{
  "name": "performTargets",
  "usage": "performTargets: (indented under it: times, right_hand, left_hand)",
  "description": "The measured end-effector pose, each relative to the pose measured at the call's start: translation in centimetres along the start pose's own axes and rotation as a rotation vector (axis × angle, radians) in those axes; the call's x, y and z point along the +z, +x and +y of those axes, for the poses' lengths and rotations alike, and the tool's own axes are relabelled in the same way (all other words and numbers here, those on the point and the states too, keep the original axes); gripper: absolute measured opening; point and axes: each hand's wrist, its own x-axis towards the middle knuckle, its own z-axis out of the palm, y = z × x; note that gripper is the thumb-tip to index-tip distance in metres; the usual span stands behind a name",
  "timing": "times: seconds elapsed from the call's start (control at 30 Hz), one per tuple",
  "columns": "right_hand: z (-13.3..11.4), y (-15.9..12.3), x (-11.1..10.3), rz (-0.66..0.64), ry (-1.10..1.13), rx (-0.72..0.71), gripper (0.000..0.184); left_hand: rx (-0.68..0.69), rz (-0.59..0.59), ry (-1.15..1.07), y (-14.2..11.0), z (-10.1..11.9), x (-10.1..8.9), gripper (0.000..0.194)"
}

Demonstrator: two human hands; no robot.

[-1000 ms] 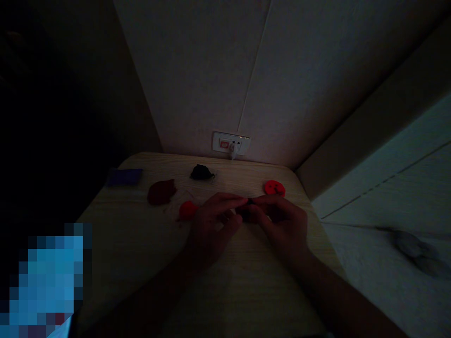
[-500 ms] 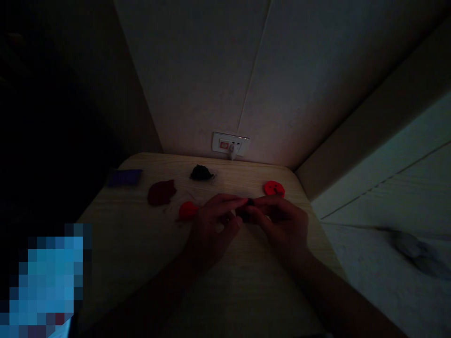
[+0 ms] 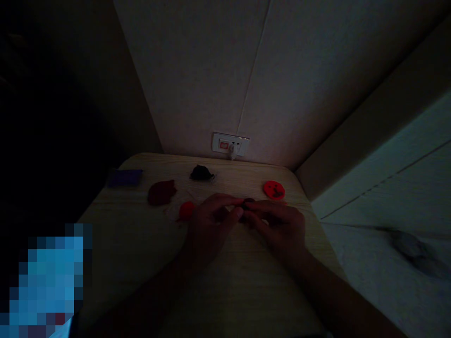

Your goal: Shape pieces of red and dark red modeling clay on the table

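My left hand [image 3: 211, 225] and my right hand [image 3: 282, 223] meet over the middle of a wooden tabletop [image 3: 225, 291]. Between their fingertips they pinch a small dark lump of modelling clay [image 3: 248, 203], mostly hidden by the fingers. A bright red lump of clay [image 3: 186, 211] lies just left of my left hand and is partly covered by it. Beyond my right hand rests a flat red clay disc [image 3: 274, 189] with dark marks on it. The scene is dim, so the held lump's exact shape is unclear.
A dark red clay piece [image 3: 161, 193], a black lump [image 3: 201, 172] on its wrapping and a purple packet [image 3: 125, 178] lie toward the back left. A wall socket [image 3: 230, 144] with a plug sits behind the table. A pixelated bright blue area [image 3: 49, 281] fills the lower left.
My right hand has shifted slightly left and down, uncovering more of the red disc. The fingertips of both hands have drawn closer together around the dark lump.
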Motion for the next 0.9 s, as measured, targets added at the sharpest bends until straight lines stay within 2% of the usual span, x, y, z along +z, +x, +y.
performTargets:
  times: [0.2, 0.43, 0.63, 0.8, 0.9]
  right_hand:
    - [0.1, 0.1, 0.0, -0.033, 0.012, 0.009, 0.02]
    - [0.1, -0.2, -0.1, -0.013, 0.019, 0.043, 0.016]
    - [0.2, 0.2, 0.0, -0.002, 0.256, 0.247, 0.004]
    - [0.8, 0.6, 0.1, -0.099, 0.475, 0.371, 0.012]
    - [1.0, 0.6, 0.1, -0.116, 0.515, 0.416, 0.014]
  left_hand:
    - [0.023, -0.031, -0.019, 0.1, -0.2, 0.1, 0.013]
    - [0.028, -0.055, 0.009, -0.2, -0.3, -0.1, 0.016]
    - [-0.024, -0.034, -0.101, 0.1, -0.2, 0.2, 0.012]
    - [-0.104, -0.039, -0.087, 0.2, -0.2, 0.1, 0.013]
    - [-0.093, -0.046, -0.091, 0.1, 0.1, 0.0, 0.013]
